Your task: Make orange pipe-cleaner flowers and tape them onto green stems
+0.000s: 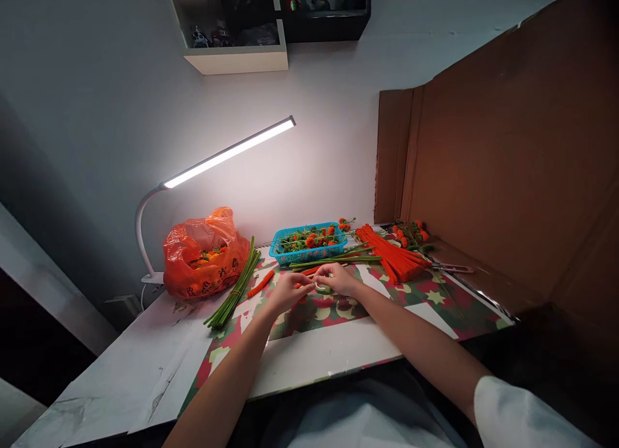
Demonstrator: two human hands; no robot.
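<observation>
My left hand and my right hand meet over the middle of the table, fingertips pinched close together. What they pinch is too small and too covered by the fingers to make out. Just under the right fingertips is a small pale green ring-shaped thing, possibly a roll of tape. Behind the hands, green stems lie across the table, with some orange fuzzy strips partly hidden by the fingers. A short orange fuzzy piece lies left of my left hand.
A blue basket holds orange flowers with green stems. Left are a bundle of green stems, an orange plastic bag and a lit lamp. Right are orange pipe cleaners, scissors and a cardboard wall.
</observation>
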